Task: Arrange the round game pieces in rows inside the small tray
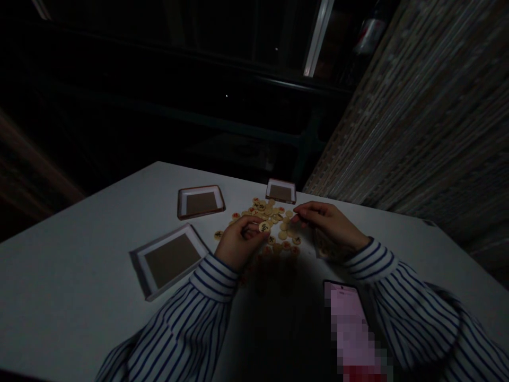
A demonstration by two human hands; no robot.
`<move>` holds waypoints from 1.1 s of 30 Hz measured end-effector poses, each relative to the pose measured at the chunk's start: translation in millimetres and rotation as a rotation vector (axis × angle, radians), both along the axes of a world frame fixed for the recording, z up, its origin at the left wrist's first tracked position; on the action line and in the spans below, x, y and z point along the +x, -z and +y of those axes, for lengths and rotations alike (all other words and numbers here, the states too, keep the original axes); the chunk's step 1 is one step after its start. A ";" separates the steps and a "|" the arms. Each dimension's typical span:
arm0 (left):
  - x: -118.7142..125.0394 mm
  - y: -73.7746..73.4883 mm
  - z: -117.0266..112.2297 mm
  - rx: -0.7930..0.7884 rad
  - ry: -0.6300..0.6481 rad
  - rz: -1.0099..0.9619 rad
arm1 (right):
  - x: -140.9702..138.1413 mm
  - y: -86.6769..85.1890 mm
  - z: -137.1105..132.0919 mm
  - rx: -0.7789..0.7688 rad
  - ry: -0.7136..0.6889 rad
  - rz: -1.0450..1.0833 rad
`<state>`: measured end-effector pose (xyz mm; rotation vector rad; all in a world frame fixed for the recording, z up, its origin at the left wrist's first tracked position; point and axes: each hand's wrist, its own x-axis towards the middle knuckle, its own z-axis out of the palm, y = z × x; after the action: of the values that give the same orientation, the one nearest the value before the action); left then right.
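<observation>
A pile of round tan game discs [274, 220] with dark and red characters lies on the white table [79, 265]. My left hand [240, 241] is closed and pinches one disc [264, 227] at its fingertips, above the pile's near left side. My right hand [328, 223] rests over the pile's right side with its fingers curled down onto the discs; what it grips, if anything, is hidden. Both wrists wear blue-and-white striped sleeves.
Three shallow square trays with brown insides stand on the table: one near left [169, 260], one behind it [201, 201], a small one at the back [281, 191]. A lit phone [352, 329] lies near my right forearm. A brick wall [417, 132] rises on the right.
</observation>
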<state>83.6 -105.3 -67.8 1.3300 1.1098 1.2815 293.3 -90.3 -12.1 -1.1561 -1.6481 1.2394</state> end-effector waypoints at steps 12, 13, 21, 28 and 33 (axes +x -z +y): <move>1.5 -1.6 -2.5 0.029 0.000 0.001 | 25.9 -6.3 -20.2 0.064 0.003 -0.196; 1.5 -1.3 -2.6 0.030 -0.002 0.001 | 27.0 -5.0 -20.4 0.062 -0.008 -0.202; -2.0 -1.3 -2.3 0.057 -0.006 0.051 | 38.1 -5.0 -20.6 0.065 -0.009 -0.251; -1.1 -3.7 -3.4 0.075 -0.030 0.103 | 52.6 -16.4 -22.3 0.221 -0.043 -0.446; 7.5 -14.5 -7.4 0.036 -0.037 0.094 | 58.6 -25.7 -27.9 0.284 -0.086 -0.512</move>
<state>91.2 -112.7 -53.3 1.4154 1.1859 1.2822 351.9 -118.2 13.6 -1.2983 -2.1861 0.7535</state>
